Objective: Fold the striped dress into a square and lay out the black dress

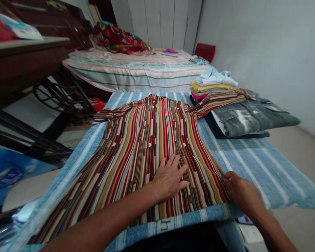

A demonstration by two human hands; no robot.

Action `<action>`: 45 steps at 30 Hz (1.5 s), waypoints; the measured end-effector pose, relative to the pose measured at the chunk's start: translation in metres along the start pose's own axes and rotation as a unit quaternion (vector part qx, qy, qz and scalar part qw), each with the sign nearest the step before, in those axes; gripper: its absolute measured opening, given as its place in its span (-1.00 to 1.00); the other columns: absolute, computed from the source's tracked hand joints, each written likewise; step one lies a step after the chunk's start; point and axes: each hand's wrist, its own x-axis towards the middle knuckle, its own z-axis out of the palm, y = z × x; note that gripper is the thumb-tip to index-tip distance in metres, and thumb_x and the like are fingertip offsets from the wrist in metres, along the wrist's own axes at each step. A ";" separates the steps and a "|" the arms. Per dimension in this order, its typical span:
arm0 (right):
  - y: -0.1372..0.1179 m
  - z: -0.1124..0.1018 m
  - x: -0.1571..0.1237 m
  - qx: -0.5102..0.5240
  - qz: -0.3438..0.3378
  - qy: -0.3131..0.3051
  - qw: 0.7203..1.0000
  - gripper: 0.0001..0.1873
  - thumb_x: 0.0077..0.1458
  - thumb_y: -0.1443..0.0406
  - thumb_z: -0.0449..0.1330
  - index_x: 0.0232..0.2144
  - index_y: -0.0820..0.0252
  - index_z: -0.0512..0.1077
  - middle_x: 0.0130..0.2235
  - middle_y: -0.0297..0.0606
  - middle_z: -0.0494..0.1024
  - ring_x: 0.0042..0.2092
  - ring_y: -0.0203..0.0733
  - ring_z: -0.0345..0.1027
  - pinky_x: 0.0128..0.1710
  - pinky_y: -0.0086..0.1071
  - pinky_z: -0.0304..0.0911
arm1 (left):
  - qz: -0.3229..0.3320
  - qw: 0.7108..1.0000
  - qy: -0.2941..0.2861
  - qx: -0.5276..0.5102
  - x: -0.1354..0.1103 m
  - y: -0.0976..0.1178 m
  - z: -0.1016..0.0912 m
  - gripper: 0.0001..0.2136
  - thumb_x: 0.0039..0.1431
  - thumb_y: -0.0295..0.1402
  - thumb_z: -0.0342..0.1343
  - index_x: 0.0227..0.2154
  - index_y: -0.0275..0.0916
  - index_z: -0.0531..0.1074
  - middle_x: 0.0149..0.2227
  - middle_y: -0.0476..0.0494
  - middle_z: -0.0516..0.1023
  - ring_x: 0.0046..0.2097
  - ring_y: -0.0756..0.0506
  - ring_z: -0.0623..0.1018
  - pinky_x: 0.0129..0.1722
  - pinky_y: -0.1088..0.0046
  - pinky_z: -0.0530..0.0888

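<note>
A long-sleeved striped shirt [136, 140] in red, tan, cream and dark brown lies spread out, collar away from me. My left hand [170, 177] rests flat on its lower right part, fingers spread. At the shirt's right edge, near the hem, my right hand [240, 190] pinches the fabric between thumb and fingers. The shirt's right sleeve [220, 99] stretches out over a pile of folded clothes, and the left sleeve [102, 114] lies bent at the far left. Beneath it all is a blue cloth with white stripes [252, 157].
Grey-green folded jeans [254, 115] lie on the right, before stacked garments [212, 82]. Behind stands a bed [136, 71] with a red floral blanket [120, 38]. A wooden sewing table [28, 57] with an iron wheel is at left, above a blue bag [13, 175]. A wall borders the right.
</note>
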 end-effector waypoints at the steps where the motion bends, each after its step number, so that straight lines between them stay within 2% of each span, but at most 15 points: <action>1: -0.001 -0.002 0.003 0.004 -0.007 -0.005 1.000 -0.66 0.23 0.16 -0.16 -0.20 0.10 0.36 -0.38 -0.14 0.56 -0.30 0.01 0.45 -0.45 -0.33 0.01 | -0.004 1.000 0.006 0.000 0.002 0.002 -0.002 -0.50 0.15 -0.01 -0.04 0.10 -0.12 0.24 0.26 -0.34 0.08 0.27 -0.35 0.05 0.15 -0.07 0.09; 4: -0.006 -0.009 0.022 0.040 -0.019 0.012 0.999 -0.58 0.20 0.03 -0.15 -0.23 0.11 0.40 -0.37 -0.12 0.56 -0.28 0.03 0.44 -0.44 -0.32 0.03 | -0.011 0.999 0.031 0.002 0.008 0.008 -0.006 -0.60 0.18 -0.08 -0.06 -0.03 -0.21 0.36 0.20 -0.35 0.19 0.25 -0.34 0.13 0.15 -0.04 0.12; 7: -0.017 -0.013 0.050 0.095 -0.028 0.042 0.994 -0.52 0.16 -0.02 -0.12 -0.33 0.13 0.45 -0.40 -0.11 0.55 -0.29 0.01 0.43 -0.44 -0.32 0.04 | -0.016 0.998 0.058 0.002 0.015 0.013 -0.003 -0.63 0.22 -0.15 -0.09 -0.09 -0.30 0.39 0.18 -0.36 0.22 0.24 -0.30 0.16 0.19 0.04 0.11; 10: -0.029 -0.012 0.076 0.170 -0.027 0.071 0.982 -0.59 0.09 0.01 0.00 -0.45 0.17 0.46 -0.47 -0.12 0.52 -0.37 -0.05 0.40 -0.46 -0.34 0.04 | -0.015 0.996 0.090 -0.011 0.020 0.016 0.008 -0.63 0.24 -0.21 -0.10 -0.02 -0.35 0.33 0.22 -0.32 0.18 0.26 -0.24 0.13 0.22 0.17 0.12; 12: -0.033 -0.007 0.087 0.214 -0.031 0.083 0.973 -0.68 0.04 0.08 0.08 -0.54 0.17 0.44 -0.52 -0.18 0.49 -0.42 -0.12 0.37 -0.47 -0.37 0.05 | -0.004 0.995 0.099 -0.019 0.022 0.014 0.017 -0.59 0.25 -0.19 -0.12 0.06 -0.34 0.25 0.25 -0.27 0.12 0.28 -0.20 0.07 0.23 0.17 0.11; 17: -0.031 0.005 0.093 0.267 -0.044 0.100 0.958 -0.76 -0.01 0.16 0.10 -0.62 0.13 0.36 -0.57 -0.31 0.45 -0.49 -0.23 0.29 -0.48 -0.40 0.05 | 0.035 0.995 0.087 -0.018 0.021 0.008 0.032 -0.45 0.28 -0.06 -0.31 0.21 -0.29 0.06 0.31 -0.21 -0.02 0.32 -0.15 -0.08 0.25 0.13 0.00; 20: -0.027 0.005 0.092 0.291 -0.051 0.113 0.949 -0.75 -0.03 0.14 0.10 -0.63 0.12 0.35 -0.58 -0.33 0.44 -0.49 -0.23 0.29 -0.47 -0.39 0.08 | 0.040 0.995 0.086 -0.016 0.019 0.007 0.033 -0.42 0.27 -0.03 -0.34 0.24 -0.27 -0.02 0.32 -0.18 -0.10 0.33 -0.14 -0.14 0.27 0.15 -0.05; 21: -0.027 0.003 0.092 0.326 -0.051 0.108 0.938 -0.75 -0.05 0.13 0.11 -0.63 0.13 0.35 -0.57 -0.34 0.44 -0.49 -0.24 0.29 -0.46 -0.40 0.10 | 0.037 0.995 0.089 -0.016 0.019 0.007 0.033 -0.41 0.27 -0.02 -0.33 0.25 -0.27 -0.04 0.33 -0.18 -0.12 0.33 -0.13 -0.15 0.27 0.16 -0.05; 22: -0.027 0.002 0.092 0.377 -0.046 0.096 0.920 -0.76 -0.08 0.12 0.14 -0.62 0.13 0.34 -0.57 -0.35 0.44 -0.49 -0.24 0.29 -0.46 -0.40 0.12 | 0.034 0.995 0.091 -0.017 0.019 0.008 0.032 -0.40 0.26 -0.02 -0.33 0.25 -0.28 -0.05 0.33 -0.19 -0.13 0.33 -0.13 -0.16 0.27 0.17 -0.05; 26: -0.030 -0.006 0.090 0.574 -0.003 0.001 0.819 -0.75 -0.21 0.12 0.22 -0.63 0.13 0.29 -0.65 -0.41 0.40 -0.59 -0.27 0.26 -0.55 -0.41 0.17 | 0.005 0.996 0.087 -0.019 0.019 0.009 0.033 -0.37 0.24 -0.03 -0.24 0.24 -0.36 -0.04 0.32 -0.28 -0.09 0.32 -0.16 -0.12 0.27 0.18 -0.02; 29: -0.033 -0.012 0.085 0.611 0.005 -0.055 0.790 -0.75 -0.14 0.10 0.19 -0.59 0.14 0.31 -0.62 -0.35 0.46 -0.58 -0.22 0.33 -0.55 -0.36 0.27 | -0.009 0.997 0.081 -0.018 0.020 0.010 0.033 -0.34 0.21 -0.04 -0.16 0.24 -0.39 -0.05 0.32 -0.31 -0.10 0.32 -0.20 -0.13 0.27 0.19 0.00; 34: -0.031 -0.019 0.077 0.674 0.004 -0.257 0.692 -0.80 -0.11 0.20 0.28 -0.49 0.24 0.44 -0.51 -0.18 0.57 -0.45 -0.13 0.47 -0.36 -0.28 0.39 | 0.000 0.996 0.085 -0.022 0.019 0.009 0.032 -0.37 0.26 -0.03 -0.29 0.24 -0.40 -0.05 0.31 -0.32 -0.11 0.32 -0.19 -0.16 0.27 0.18 -0.01; 36: -0.028 -0.020 0.077 0.690 -0.004 -0.269 0.672 -0.82 -0.15 0.26 0.31 -0.47 0.26 0.46 -0.50 -0.17 0.58 -0.45 -0.12 0.48 -0.35 -0.28 0.40 | 0.003 0.996 0.083 -0.020 0.019 0.010 0.031 -0.39 0.28 -0.05 -0.34 0.23 -0.40 -0.02 0.31 -0.32 -0.09 0.32 -0.18 -0.15 0.26 0.17 -0.01; 39: -0.025 -0.018 0.079 0.715 0.012 -0.236 0.658 -0.80 -0.15 0.29 0.33 -0.42 0.27 0.47 -0.48 -0.18 0.59 -0.45 -0.12 0.48 -0.35 -0.28 0.41 | 0.003 0.997 0.083 -0.011 0.020 0.010 0.032 -0.42 0.29 -0.07 -0.34 0.23 -0.37 -0.01 0.31 -0.30 -0.07 0.32 -0.17 -0.13 0.26 0.18 -0.01; 45: -0.027 -0.015 0.073 0.699 0.022 -0.236 0.674 -0.79 -0.14 0.29 0.33 -0.38 0.26 0.47 -0.46 -0.19 0.59 -0.46 -0.10 0.48 -0.42 -0.29 0.42 | 0.013 0.998 0.068 0.002 0.020 0.010 0.032 -0.38 0.27 -0.04 -0.33 0.23 -0.42 0.00 0.32 -0.31 -0.12 0.33 -0.20 -0.16 0.27 0.19 -0.07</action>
